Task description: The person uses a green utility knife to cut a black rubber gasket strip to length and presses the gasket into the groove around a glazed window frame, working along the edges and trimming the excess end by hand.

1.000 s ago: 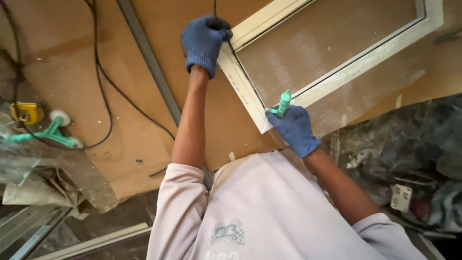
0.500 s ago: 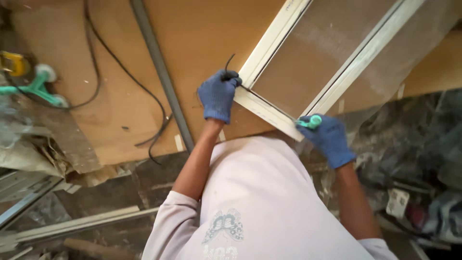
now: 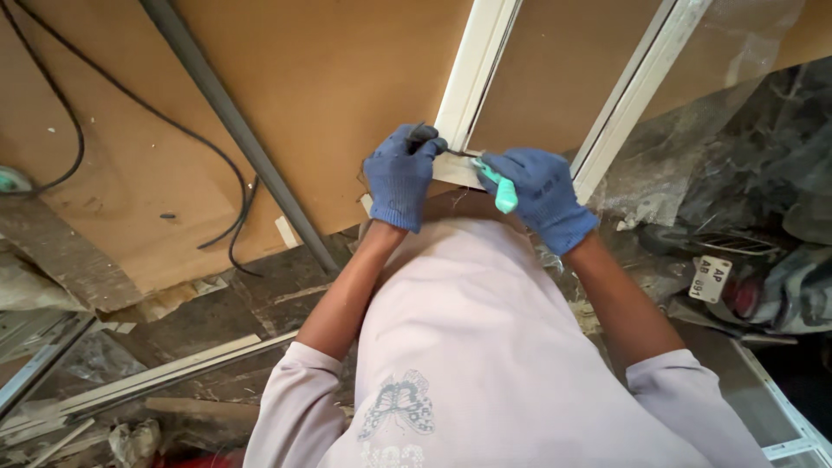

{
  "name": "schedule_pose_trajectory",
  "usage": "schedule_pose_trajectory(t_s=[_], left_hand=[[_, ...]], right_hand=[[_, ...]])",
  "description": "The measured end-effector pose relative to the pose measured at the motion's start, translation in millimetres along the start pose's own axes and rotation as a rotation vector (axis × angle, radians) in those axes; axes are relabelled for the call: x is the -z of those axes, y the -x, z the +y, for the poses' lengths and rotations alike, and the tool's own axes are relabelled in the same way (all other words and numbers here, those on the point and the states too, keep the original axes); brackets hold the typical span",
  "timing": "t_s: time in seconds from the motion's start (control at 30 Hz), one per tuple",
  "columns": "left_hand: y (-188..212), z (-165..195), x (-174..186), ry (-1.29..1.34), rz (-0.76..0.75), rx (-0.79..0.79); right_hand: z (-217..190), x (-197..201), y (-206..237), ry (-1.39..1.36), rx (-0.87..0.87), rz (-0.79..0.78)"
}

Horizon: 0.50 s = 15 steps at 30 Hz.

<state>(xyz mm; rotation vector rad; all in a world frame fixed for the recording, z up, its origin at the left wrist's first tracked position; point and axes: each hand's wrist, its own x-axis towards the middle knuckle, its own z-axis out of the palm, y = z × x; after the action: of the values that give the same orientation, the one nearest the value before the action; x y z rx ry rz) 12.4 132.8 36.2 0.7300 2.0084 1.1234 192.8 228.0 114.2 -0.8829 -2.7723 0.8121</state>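
At the white frame (image 3: 472, 82) corner, a teal-handled tool (image 3: 498, 189) in the right hand (image 3: 542, 195)

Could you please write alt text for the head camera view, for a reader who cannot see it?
Two blue-gloved hands meet at a white window frame's corner on a brown board: the left hand pinches a thin black strip, and the right hand grips a turquoise-handled tool.
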Motion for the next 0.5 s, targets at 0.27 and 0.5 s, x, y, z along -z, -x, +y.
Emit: schedule_pose_trajectory(t_s=[0.27,0.5], left_hand=[[-11,-16,-8,-0.158,-0.104,0.032],[-41,19,2,-0.354,-0.279,-0.001]], right_hand=[[-12,-36,4,0.076,-0.102,-0.038],[-3,-16,0,0.078,-0.081,-0.04]])
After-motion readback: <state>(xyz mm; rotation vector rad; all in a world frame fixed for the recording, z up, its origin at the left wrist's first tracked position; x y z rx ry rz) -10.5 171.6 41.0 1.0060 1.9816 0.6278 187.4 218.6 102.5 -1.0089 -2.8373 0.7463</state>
